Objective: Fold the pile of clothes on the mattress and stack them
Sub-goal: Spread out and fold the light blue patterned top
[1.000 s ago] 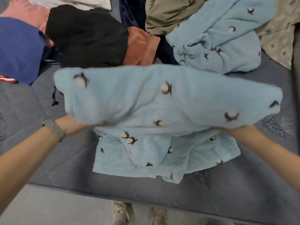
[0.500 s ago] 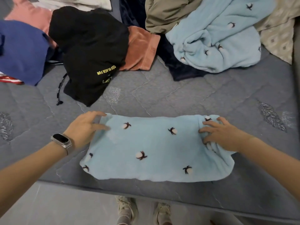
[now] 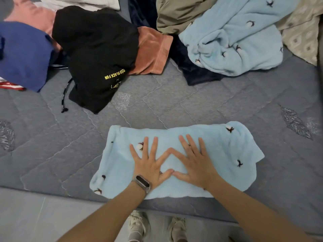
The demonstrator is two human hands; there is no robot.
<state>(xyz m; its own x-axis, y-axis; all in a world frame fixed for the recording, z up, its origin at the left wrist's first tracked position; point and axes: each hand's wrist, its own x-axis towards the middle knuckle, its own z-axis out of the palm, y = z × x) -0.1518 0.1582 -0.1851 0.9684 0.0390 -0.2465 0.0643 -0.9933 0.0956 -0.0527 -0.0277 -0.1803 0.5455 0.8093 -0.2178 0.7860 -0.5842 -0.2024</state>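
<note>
**Two flat hands on one folded fleece**

One folded fleece [image 3: 209,154] lies at 6 o'clock on the mattress [image 3: 192,105], close to its near edge. It is pale blue, plush, a rough rectangle with soft rounded corners, dotted with small white-and-brown cotton-boll motifs.

Two hands rest on it side by side. The left hand [image 3: 150,165] and the right hand [image 3: 194,163] both lie palm down, fingers straight and spread wide, holding nothing. The index fingertips touch and the thumb tips touch, leaving a diamond-shaped gap of fleece between them. One watch [image 3: 142,183] with a dark oblong face sits on the left wrist.

The mattress is grey, quilted in stitched wavy lines, with embroidered leaf shapes at 3 and 9 o'clock.

The unfolded pile runs from 10 to 2 o'clock:
- one black hoodie [image 3: 97,55], matte, lumpy, with yellow lettering and a dangling drawcord, at 11 o'clock;
- one blue garment [image 3: 22,55], smooth, at 10 o'clock;
- one pink piece [image 3: 33,14] behind it;
- one rust velvet piece [image 3: 152,49], ribbed sheen, at 12 o'clock, touching the hoodie;
- one navy piece [image 3: 194,72], dark and plush;
- one olive garment [image 3: 176,13];
- one second blue fleece [image 3: 236,41], crumpled, same motif, at 1 o'clock;
- one beige patterned cloth [image 3: 300,32] at 2 o'clock.

Two pale shoes [image 3: 138,224] show on the floor below the mattress edge.
</note>
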